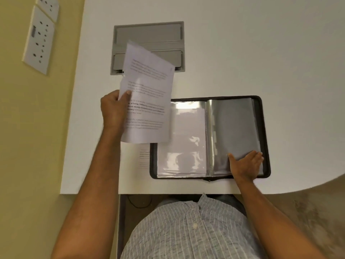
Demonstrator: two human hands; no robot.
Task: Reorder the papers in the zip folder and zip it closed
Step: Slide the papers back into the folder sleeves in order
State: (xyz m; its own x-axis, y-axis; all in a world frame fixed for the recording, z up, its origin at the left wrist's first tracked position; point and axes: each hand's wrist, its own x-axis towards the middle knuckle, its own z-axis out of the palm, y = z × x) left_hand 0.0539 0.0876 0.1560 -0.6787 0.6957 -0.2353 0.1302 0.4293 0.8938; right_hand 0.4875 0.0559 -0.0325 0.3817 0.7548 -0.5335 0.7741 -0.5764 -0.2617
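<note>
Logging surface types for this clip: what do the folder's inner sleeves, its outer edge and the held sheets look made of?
Sleeves: clear glossy plastic, showing glare. Folder edge: black, matte, probably fabric or leatherette. Sheets in the left hand: thin white printed paper, bending.

A person in a striped shirt with bare arms

The shirt (190, 230) is light grey-blue with thin white lines running down it. It has a small pointed collar at the top and one round white button in the middle. Both arms are bare all the way down; no sleeves show on them. The left hand (113, 109) and the right hand (245, 163) wear no rings, watch or gloves.
</note>
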